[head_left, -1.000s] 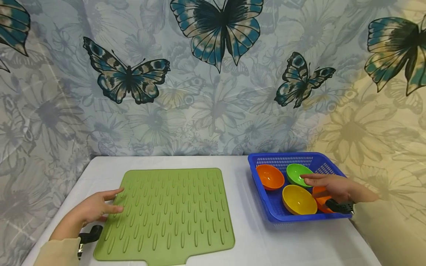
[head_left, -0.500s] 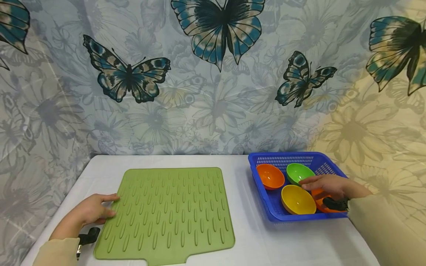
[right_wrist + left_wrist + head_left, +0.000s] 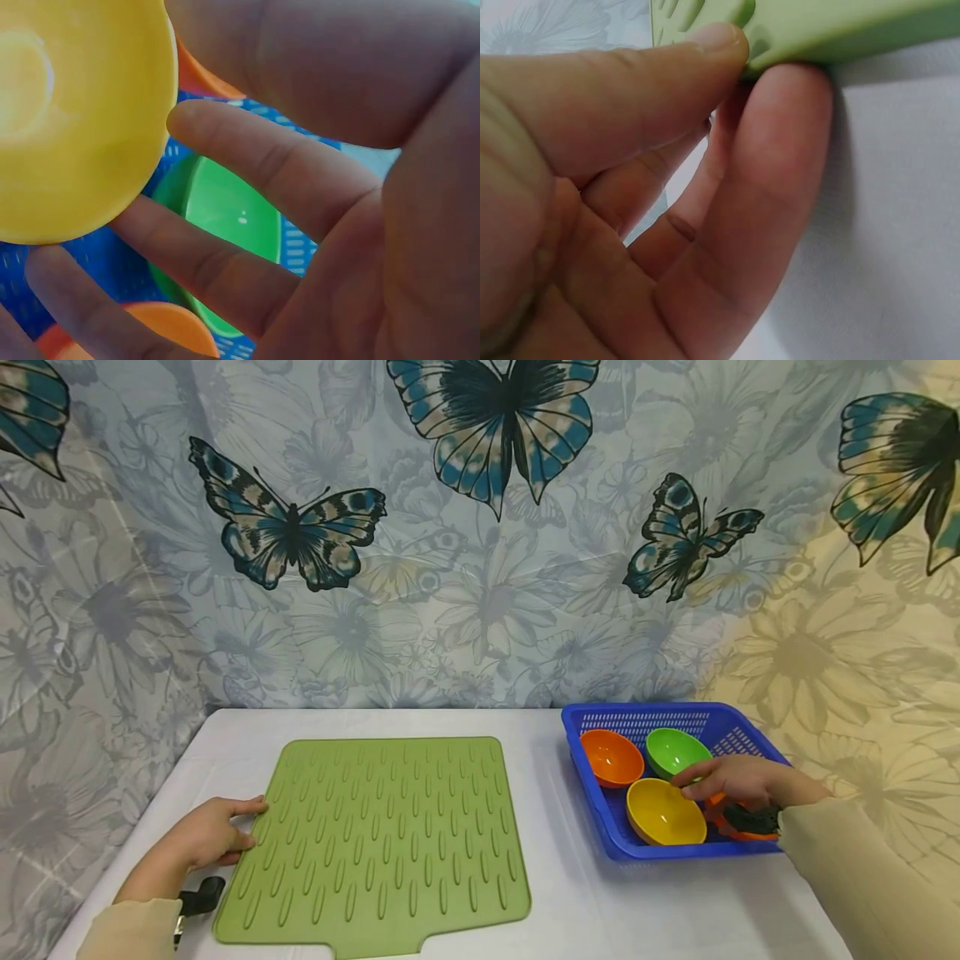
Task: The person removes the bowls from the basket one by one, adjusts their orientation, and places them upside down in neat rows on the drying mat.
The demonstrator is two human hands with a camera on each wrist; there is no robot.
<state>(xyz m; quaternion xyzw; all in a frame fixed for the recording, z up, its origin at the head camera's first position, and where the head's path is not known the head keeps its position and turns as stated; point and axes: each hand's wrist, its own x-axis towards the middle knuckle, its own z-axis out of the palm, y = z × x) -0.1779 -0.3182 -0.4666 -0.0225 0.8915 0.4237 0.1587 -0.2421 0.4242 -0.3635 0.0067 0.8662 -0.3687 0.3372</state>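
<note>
A green ridged mat (image 3: 390, 835) lies on the white table. At its left edge my left hand (image 3: 206, 835) pinches it; the left wrist view shows the thumb (image 3: 667, 86) on top and a fingertip against the rim's underside. In the blue basket (image 3: 615, 852) on the right, my right hand (image 3: 742, 781) reaches down to a yellow bowl (image 3: 666, 812). Its fairly straight fingers (image 3: 225, 142) touch the outside of the bowl's rim in the right wrist view. A green bowl (image 3: 675, 752) sits behind the yellow one, and an orange bowl (image 3: 753, 837) is partly hidden under the hand.
Another orange bowl (image 3: 611, 758) sits in the basket's back left corner. A strip of white tablecloth (image 3: 551, 827) separates the mat from the basket. A butterfly-print fabric (image 3: 480, 627) hangs right behind the table.
My right hand has lowered and shifted left into the basket, and the yellow bowl has slid slightly left. My left hand has drawn back slightly to grip the mat's edge.
</note>
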